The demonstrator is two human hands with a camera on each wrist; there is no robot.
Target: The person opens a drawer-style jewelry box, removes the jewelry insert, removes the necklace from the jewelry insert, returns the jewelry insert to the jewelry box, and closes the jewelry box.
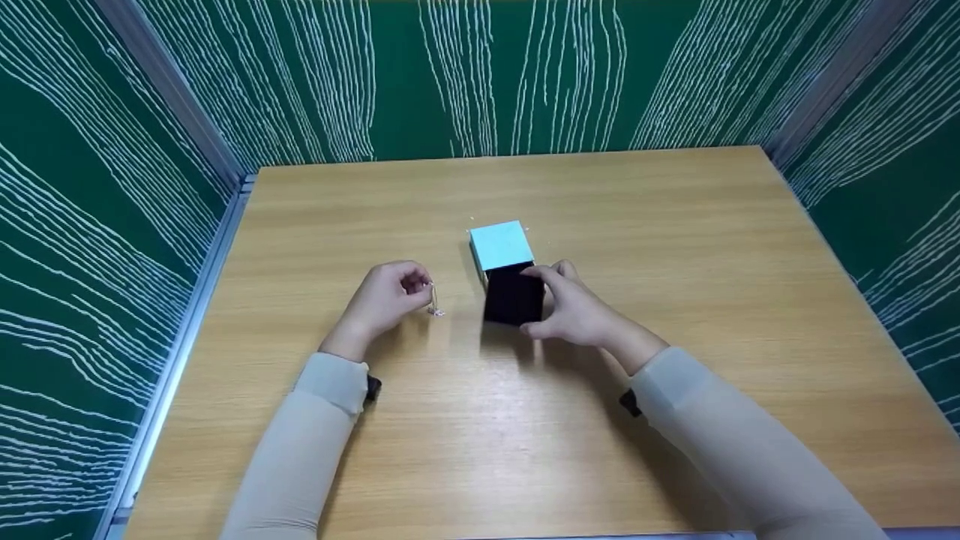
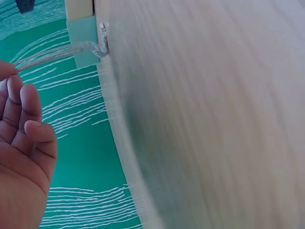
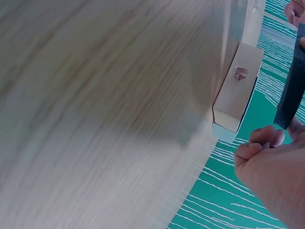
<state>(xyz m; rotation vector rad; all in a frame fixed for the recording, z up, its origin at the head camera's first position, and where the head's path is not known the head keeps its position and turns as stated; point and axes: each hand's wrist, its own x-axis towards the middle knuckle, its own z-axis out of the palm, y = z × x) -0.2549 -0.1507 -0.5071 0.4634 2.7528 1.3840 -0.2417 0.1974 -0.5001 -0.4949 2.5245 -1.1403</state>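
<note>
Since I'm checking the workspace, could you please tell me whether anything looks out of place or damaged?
A few tiny pale specks lie on the table around the far end of the blue box; they look like stray bits, though too small to identify. Nothing else stands out.

In my head view, light is glaring off the table near six o'clock, while the pad I'm gripping is casting a soft shadow below. My wrist views are looking hazy, the table's grain blurring.
</note>
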